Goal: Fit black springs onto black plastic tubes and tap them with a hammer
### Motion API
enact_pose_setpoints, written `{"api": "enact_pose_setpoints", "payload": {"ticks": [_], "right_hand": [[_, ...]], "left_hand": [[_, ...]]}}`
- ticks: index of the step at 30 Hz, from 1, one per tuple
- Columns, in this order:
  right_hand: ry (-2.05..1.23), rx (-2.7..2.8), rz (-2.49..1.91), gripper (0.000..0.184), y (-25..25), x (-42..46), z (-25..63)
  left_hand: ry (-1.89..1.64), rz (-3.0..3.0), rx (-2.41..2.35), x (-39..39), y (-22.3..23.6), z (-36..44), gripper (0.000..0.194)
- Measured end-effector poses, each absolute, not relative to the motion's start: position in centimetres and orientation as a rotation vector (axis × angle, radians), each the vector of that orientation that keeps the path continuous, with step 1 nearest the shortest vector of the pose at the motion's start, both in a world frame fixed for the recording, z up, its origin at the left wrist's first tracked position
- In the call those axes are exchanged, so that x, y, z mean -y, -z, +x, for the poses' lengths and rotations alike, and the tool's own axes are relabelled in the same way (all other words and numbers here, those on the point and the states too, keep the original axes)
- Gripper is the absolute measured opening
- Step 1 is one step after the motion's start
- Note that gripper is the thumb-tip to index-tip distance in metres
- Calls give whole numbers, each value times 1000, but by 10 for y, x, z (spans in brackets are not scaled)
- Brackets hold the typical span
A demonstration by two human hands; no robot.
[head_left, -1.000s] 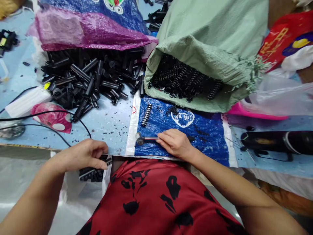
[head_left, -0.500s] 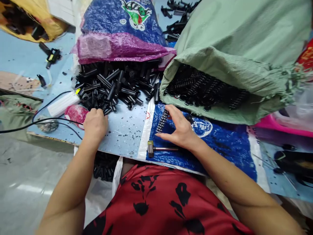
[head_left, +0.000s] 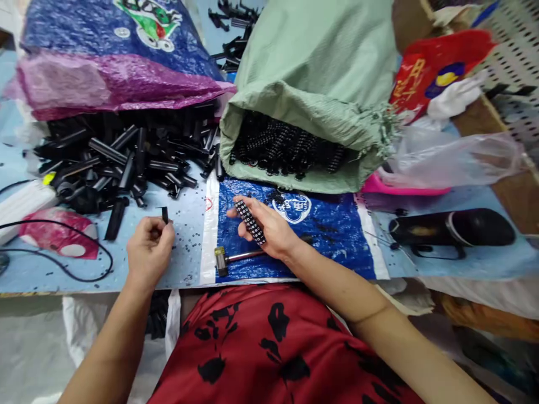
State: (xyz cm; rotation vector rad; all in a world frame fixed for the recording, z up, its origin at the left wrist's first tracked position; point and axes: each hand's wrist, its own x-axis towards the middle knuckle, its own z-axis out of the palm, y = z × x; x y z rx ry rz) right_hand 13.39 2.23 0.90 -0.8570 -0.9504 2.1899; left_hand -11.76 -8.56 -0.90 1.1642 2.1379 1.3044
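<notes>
Between the thumb and fingers of my left hand [head_left: 148, 247] a small black plastic piece [head_left: 164, 214] sticks up; the rest of it is hidden in my grip. My right hand [head_left: 272, 227], palm turned up, holds a short black strip with rows of white letter-like marks [head_left: 250, 222], its fingers curled behind it. Below that hand a small hammer [head_left: 220, 261] lies on the blue plastic sheet [head_left: 337, 247], its handle partly covered by the hand. Beyond my left hand spreads a heap of black plastic tubes [head_left: 122, 157].
A green woven sack [head_left: 303, 62] lies open, full of similar marked black pieces. Left of it is a blue and pink bag [head_left: 126, 84]. A pink pouch [head_left: 59, 233] with cables lies at left, a black cylindrical device [head_left: 455, 227] at right. Tiny black rings dot the tabletop.
The view has swung right. My right hand, earlier spread around the marked strip on the sheet, now has it lifted in the palm. My left hand has come away from the heap's edge, pinching a black piece.
</notes>
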Motion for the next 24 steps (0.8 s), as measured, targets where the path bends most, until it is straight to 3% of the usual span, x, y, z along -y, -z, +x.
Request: {"api": "enact_pose_setpoints", "payload": {"ticks": [5,11,19,22,24], "right_hand": [[-2274,1037,-888,58,-11,-21,137],[-2129,1060,-850,55,-14,-14,142],[-1854,980,-892,53,-4,1,126],[-1717,1346,-823,68,0,-3,136],[-1456,1730,-708,101,3,-9,151]], "left_hand": [[-1587,689,-1604,81,-1,-75,41],[-1478,635,-1396,73,-15,-40,38],[-1452,942,-1463,54,-11,11,36],[-1416,941,-1464,54,-10,13,24],[-1379,871,-1453,59,-13,6,25]]}}
